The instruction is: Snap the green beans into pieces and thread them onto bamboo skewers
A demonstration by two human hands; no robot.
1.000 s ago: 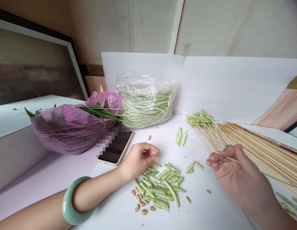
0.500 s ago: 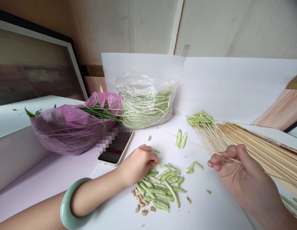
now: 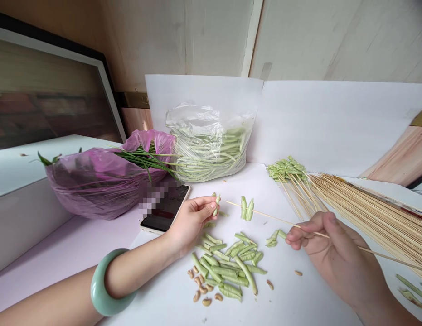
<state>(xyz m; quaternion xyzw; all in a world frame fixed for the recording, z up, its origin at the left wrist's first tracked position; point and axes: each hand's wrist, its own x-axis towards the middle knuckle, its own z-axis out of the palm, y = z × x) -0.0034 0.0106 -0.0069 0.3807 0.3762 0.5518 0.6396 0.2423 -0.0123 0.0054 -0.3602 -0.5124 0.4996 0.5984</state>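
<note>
Since a moment ago, the left hand [image 3: 192,222] has lifted a cut green bean piece [image 3: 216,206] off the pile of bean pieces [image 3: 224,260], pinching it upright just beside the tip of the bamboo skewer [image 3: 282,221] gripped in the right hand [image 3: 328,256].

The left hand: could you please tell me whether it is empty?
No, the left hand pinches a green bean piece between thumb and fingers.

1. Bean pieces [image 3: 227,267]: pale green, with lengthwise ridges;
2. Loose seeds [image 3: 206,302]: tan-brown;
3. Bamboo skewers [image 3: 377,222]: straw yellow;
4. Bangle [image 3: 97,290]: milky green, faintly mottled;
5. Plastic bag [image 3: 95,185]: translucent purple-pink;
6. Tabletop [image 3: 292,299]: plain white
</note>
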